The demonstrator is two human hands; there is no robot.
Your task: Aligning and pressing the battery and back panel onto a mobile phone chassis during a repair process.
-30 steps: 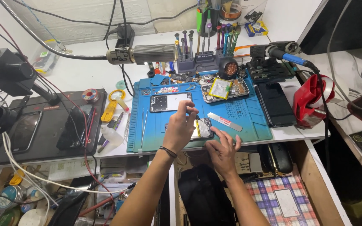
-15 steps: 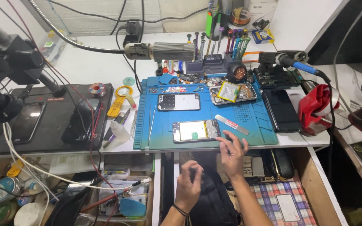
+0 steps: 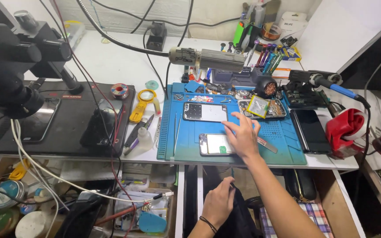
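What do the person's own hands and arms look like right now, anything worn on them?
Both are bare: no gloves and no sleeves in view. The left hand has a thin dark band around its wrist. The right hand and its forearm show nothing worn, no ring or watch that I can make out.

**Right hand on the phone, left hand below the bench**

We see the right hand [image 3: 244, 137] lying flat across the right end of a lit phone [image 3: 216, 144] on the blue work mat [image 3: 283, 152]. The left hand [image 3: 219, 202] hangs below the table edge, touching dark cloth [image 3: 239, 218]. A second opened phone [image 3: 205, 112] lies farther back on the mat.
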